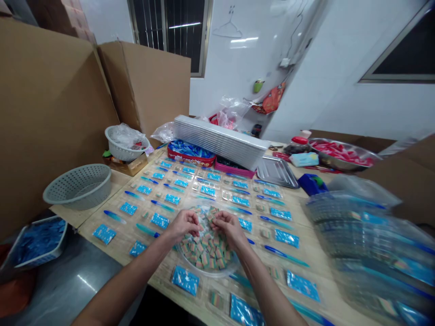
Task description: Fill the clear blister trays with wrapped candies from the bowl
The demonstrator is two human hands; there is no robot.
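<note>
Both hands hover over a clear round bowl [190, 265] full of small striped wrapped pieces [205, 251] at the table's near middle. My left hand [184, 224] has its fingers curled in a pinch over the pile. My right hand [228, 226] is also curled, fingertips meeting the left ones above the pieces. What the fingers hold is too small to make out. Around the bowl lie rows of clear trays holding blue packets [159, 220] and blue pens [284, 256].
A stack of filled clear trays [370, 240] stands at the right. A grey colander [79, 184] and white basket [124, 145] sit at the left, a bin of blue packets [39, 240] lower left. White tray stack [220, 140], metal tray [277, 172] and cardboard boxes [50, 104] are behind.
</note>
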